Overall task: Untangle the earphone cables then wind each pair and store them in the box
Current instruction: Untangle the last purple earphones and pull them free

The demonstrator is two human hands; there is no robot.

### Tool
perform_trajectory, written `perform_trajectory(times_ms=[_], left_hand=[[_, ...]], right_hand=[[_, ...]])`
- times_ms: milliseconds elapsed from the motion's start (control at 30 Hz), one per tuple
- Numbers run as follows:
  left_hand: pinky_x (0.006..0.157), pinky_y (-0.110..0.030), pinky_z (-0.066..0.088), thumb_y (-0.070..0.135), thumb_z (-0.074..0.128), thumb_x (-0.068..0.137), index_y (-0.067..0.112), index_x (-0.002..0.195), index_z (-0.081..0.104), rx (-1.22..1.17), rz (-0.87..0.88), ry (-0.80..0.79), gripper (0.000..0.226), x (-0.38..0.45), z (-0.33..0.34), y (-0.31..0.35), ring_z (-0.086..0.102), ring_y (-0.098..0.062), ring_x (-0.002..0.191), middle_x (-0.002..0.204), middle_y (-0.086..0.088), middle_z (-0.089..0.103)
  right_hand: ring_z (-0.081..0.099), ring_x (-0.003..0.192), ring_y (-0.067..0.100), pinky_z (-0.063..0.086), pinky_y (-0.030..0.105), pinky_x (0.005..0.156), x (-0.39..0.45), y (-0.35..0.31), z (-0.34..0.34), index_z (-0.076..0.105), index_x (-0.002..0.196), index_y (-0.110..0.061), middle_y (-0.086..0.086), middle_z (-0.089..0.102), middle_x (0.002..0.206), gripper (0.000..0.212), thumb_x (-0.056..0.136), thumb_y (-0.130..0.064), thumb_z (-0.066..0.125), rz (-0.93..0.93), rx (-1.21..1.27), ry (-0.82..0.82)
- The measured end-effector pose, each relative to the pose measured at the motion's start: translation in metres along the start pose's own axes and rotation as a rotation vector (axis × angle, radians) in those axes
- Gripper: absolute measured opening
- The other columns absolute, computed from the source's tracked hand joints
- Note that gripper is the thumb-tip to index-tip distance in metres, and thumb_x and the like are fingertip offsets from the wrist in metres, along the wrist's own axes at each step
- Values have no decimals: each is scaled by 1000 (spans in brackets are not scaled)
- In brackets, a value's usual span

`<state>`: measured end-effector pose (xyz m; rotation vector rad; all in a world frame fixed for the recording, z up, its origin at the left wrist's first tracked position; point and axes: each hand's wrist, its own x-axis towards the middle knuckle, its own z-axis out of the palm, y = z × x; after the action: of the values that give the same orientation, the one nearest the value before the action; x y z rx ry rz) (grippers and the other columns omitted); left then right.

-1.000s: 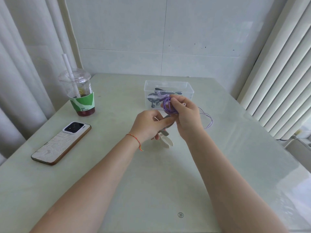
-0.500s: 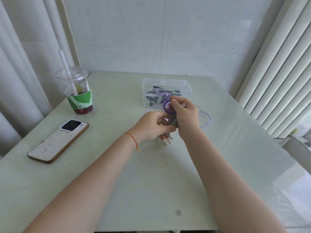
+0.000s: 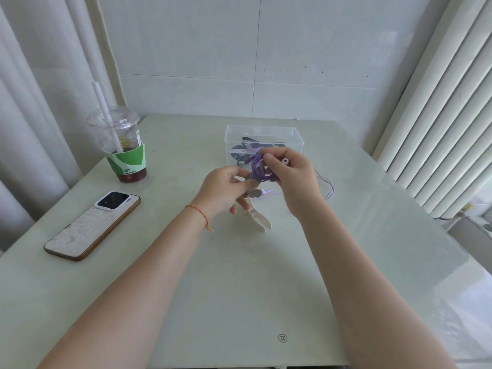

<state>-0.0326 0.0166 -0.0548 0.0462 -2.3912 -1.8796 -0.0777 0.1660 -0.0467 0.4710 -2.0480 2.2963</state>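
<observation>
Just in front of the clear box (image 3: 298, 137), above the bench (image 3: 239, 275), the right hand (image 3: 292, 177) pinches a purple earphone cable (image 3: 259, 169) coil, fingers curled round it, while the left hand (image 3: 226, 190) steadies its lower edge with thumb and fingers closed on it. Loose cable trails right. Winding well probably means even loops, light tension, and feeding slack gradually so nothing knots. Dark earphones (image 3: 241, 155) already lie inside the box.

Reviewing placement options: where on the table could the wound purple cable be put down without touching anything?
Bare table lies in front of the hands, between the forearms, and right of the right hand toward the blinds. Crowded: around the clear box, the loose purple cable, the phone and the cup.
</observation>
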Motion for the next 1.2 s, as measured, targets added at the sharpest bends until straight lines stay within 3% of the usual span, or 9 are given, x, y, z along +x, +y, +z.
perform_trajectory(times_ms=[233, 333, 467, 633, 700, 867, 1033, 1100, 1200], left_hand=[[40, -21, 38, 13, 69, 88, 13, 103, 68, -77, 31, -33, 15, -3, 2, 2, 66, -27, 62, 75, -6, 74], [41, -21, 40, 11, 70, 87, 21, 100, 70, -101, 57, -22, 16, -3, 2, 1, 68, -25, 64, 81, -9, 75], [44, -22, 45, 7, 71, 85, 21, 108, 71, -118, 109, -45, 27, -3, 0, 0, 70, -19, 66, 96, -13, 74], [45, -25, 49, 6, 71, 85, 19, 111, 70, -120, 113, -48, 29, -1, 2, -4, 71, -36, 66, 88, -5, 75], [45, -25, 51, 6, 70, 86, 19, 109, 69, -134, 103, -36, 27, -1, 4, -5, 70, -38, 63, 85, -4, 75], [47, -26, 53, 2, 68, 87, 8, 112, 68, -152, 87, -47, 25, -1, 9, -2, 65, -29, 50, 93, -19, 73], [51, -28, 56, 2, 67, 88, 11, 103, 70, -141, 74, -74, 18, -3, 13, 0, 65, -27, 51, 86, -15, 72], [56, -32, 56, 9, 66, 86, 5, 100, 72, -171, 39, -92, 16, -3, 11, 2, 66, -31, 55, 79, -12, 69], [59, -33, 57, 27, 68, 83, 2, 100, 72, -197, 5, -96, 30, -3, 11, 4, 66, -34, 57, 90, -17, 71]], right_hand=[[60, 68, 3, 45, 14, 61, -1, 0, 0, 73, 96, -10, 1, 69, 90, 12, 90, -7, 63, -44, -135, 60], [57, 69, 10, 43, 20, 59, 0, 1, -2, 74, 92, -14, 3, 69, 85, 12, 88, -9, 64, 1, -78, 13], [60, 88, 29, 43, 39, 79, 1, 2, -6, 75, 86, -17, 14, 69, 92, 11, 85, -12, 66, 130, 91, -110], [61, 90, 31, 44, 45, 85, 2, 3, -6, 74, 86, -13, 14, 69, 87, 14, 89, -3, 63, 142, 120, -130], [62, 88, 30, 46, 45, 84, 2, 4, -4, 76, 85, -17, 13, 69, 87, 16, 88, -5, 65, 104, 76, -123], [62, 85, 26, 47, 40, 79, 1, 5, -3, 74, 89, -14, 11, 71, 86, 14, 90, -6, 63, 70, 68, -92], [58, 81, 26, 45, 37, 72, 3, 9, -2, 75, 87, -14, 9, 70, 84, 13, 88, -7, 64, 53, 26, -54], [58, 78, 27, 46, 38, 72, 4, 9, -3, 75, 88, -13, 11, 70, 84, 12, 88, -7, 65, 47, 12, -41], [56, 69, 26, 47, 37, 68, 4, 10, -3, 74, 90, -9, 12, 68, 77, 10, 88, -6, 64, 53, 3, -36]])
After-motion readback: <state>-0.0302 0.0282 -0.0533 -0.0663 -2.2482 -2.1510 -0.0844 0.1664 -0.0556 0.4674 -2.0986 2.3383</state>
